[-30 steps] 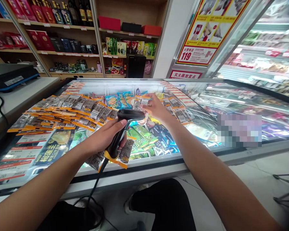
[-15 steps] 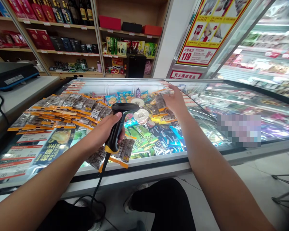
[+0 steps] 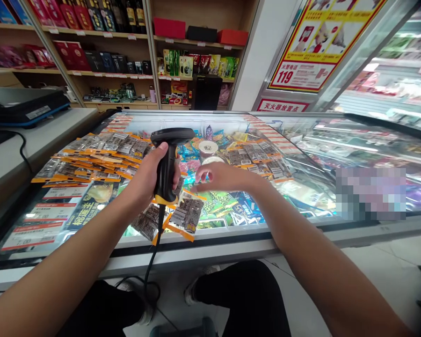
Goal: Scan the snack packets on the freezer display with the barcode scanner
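Observation:
A black barcode scanner (image 3: 166, 175) with yellow trim is upright in my left hand (image 3: 150, 173), which is shut around its handle. Its head points right, and its cord drops over the freezer's front edge. My right hand (image 3: 222, 177) hovers over the glass with loosely curved fingers apart and nothing visible in them. Just below and left of it, a few clear snack packets with orange edges (image 3: 187, 213) lie on the lid, partly behind the scanner. A large overlapping pile of the same packets (image 3: 101, 152) spreads to the left. Another group of packets (image 3: 254, 154) lies on the right.
Under the freezer's glass lid are tubs (image 3: 207, 147) and colourful packages (image 3: 221, 203). Price labels (image 3: 40, 223) line the left side. A weighing scale (image 3: 26, 105) stands on the counter at left. Stocked shelves (image 3: 112, 75) rise behind. My legs are beneath the freezer's front edge (image 3: 210, 250).
My right hand has let go of a packet at the right-hand group and come back left toward the near packets. My left hand has raised the scanner slightly. The view has shifted a little.

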Tool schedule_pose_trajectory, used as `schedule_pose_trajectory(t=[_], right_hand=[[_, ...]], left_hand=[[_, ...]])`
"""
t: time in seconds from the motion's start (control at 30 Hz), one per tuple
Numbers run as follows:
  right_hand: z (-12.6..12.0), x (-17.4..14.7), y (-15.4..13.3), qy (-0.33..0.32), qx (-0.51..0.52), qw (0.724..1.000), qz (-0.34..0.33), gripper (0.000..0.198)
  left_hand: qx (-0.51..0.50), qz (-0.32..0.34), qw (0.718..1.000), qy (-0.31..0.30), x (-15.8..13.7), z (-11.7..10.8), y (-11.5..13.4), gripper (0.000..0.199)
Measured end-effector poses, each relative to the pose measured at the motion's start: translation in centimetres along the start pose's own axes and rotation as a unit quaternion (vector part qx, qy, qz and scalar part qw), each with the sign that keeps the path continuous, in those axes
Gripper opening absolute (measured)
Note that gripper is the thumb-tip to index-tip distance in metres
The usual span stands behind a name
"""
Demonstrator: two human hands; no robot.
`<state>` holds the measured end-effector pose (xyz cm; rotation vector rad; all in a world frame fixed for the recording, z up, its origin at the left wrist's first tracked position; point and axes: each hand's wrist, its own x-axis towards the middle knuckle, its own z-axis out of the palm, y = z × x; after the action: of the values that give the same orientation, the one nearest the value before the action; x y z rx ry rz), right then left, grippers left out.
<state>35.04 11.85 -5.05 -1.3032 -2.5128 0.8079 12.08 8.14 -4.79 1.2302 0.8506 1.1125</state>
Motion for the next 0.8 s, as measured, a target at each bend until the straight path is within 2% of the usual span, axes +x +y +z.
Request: schedule_pose_trajectory(t=[0.07, 0.17, 0.27, 0.43, 0.5, 0.67, 0.73, 0.8], right_hand=[[1.3, -0.3, -1.5, -0.046, -0.057, 0.997, -0.003, 0.063], [2.2, -0.7, -2.3, -0.056, -0.108, 0.993, -0.008, 0.07], [2.2, -0.8, -2.1, -0.075, -0.1, 0.992, -0.02, 0.066], [0.7, -1.1, -0.9, -0.083, -0.014, 0.996, -0.015, 0.049], [-0.1, -1.2, 0.1, -0.041, 0.021, 0.999, -0.01, 0.05], [-1.5, -1.3, 3.0, 0.136, 0.062, 0.986, 0.074, 0.05], [-1.8, -1.2, 3.7, 0.187, 0.051, 0.979, 0.069, 0.055], [-2.0, -1.2, 4.1, 0.206, 0.027, 0.977, 0.049, 0.06]], left_hand=[[-0.007, -0.001, 1.0, 0.01, 0.1, -0.1, 0.1, 0.054], [-0.01, 0.0, 1.0, 0.008, 0.2, -0.2, 0.0, 0.051], [-0.014, -0.003, 1.0, 0.008, 0.2, -0.1, -0.1, 0.05], [0.001, -0.021, 1.0, 0.003, 0.0, 0.1, -0.1, 0.053], [0.023, -0.022, 0.999, -0.013, -0.1, 0.0, -0.2, 0.055], [0.088, -0.014, 0.991, -0.097, -0.5, -0.3, -0.9, 0.063], [0.107, -0.024, 0.987, -0.115, -0.5, -0.4, -1.2, 0.066], [0.12, -0.029, 0.985, -0.118, -0.6, -0.4, -1.4, 0.067]])
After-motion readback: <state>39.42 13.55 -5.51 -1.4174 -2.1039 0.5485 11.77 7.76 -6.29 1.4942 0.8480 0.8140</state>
